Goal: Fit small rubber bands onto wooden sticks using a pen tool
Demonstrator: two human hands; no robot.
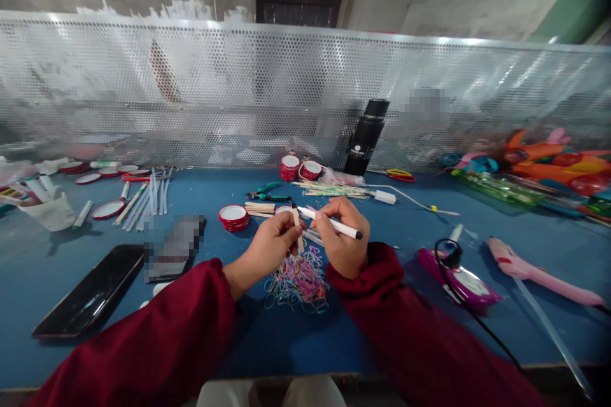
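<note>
My left hand [272,240] is closed on a flat wooden craft stick [296,222], held upright, with a dark tip at its upper end. In my right hand [344,235] is a white marker pen [342,227] with a black end, gripped like a writing tool, its tip pointing left close to the stick. Whether the tip touches the stick I cannot tell. Below both hands lies a pile of small coloured rubber bands [300,283]. Just beyond my left hand are more craft sticks [260,208] and a red-rimmed round lid stack [233,216].
Green-handled pliers [270,192], thin sticks [334,189] and a black bottle [366,137] stand or lie farther back. On the left are a black tray [90,292], a phone [175,248] and a cup of markers [50,210]. A pink glue gun [539,270] lies right.
</note>
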